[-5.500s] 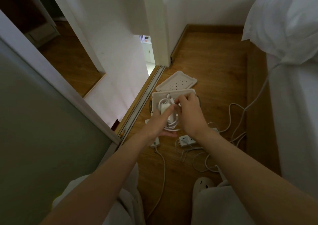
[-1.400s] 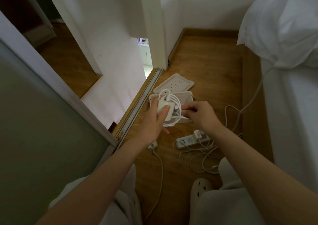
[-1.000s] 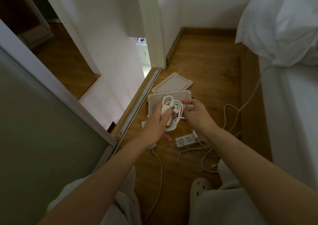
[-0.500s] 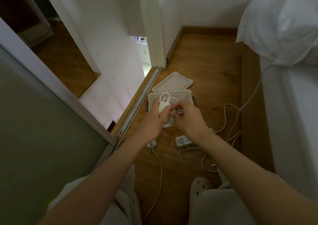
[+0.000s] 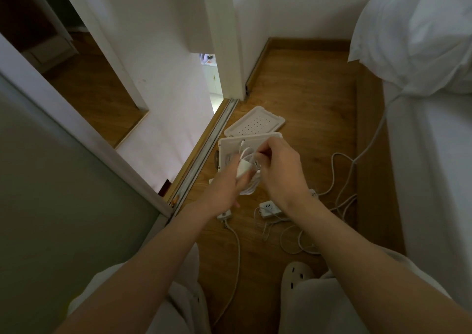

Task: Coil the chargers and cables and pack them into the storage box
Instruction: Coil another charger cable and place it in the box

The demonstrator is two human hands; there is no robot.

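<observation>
1. Nearest the camera, a perforated slipper stands on the wooden floor. Loose white cables sprawl uncoiled at its 12 o'clock, around a power strip.
2. Above them, the left hand grips a white charger brick with its cable looped round it.
3. The right hand, stretched out towards 3 o'clock a second ago drawing the tail taut, has come back onto the bundle. Its fingers are curled and pinch the cable at the coil's 1 o'clock edge.
4. The winding looks all but finished, with only the loose end left to tuck. The charger is held over the box, not yet packed.
5. The open storage box sits on the floor behind the hands, its contents mostly hidden.
6. Its dotted lid lies flat just beyond, at 12 o'clock.
</observation>
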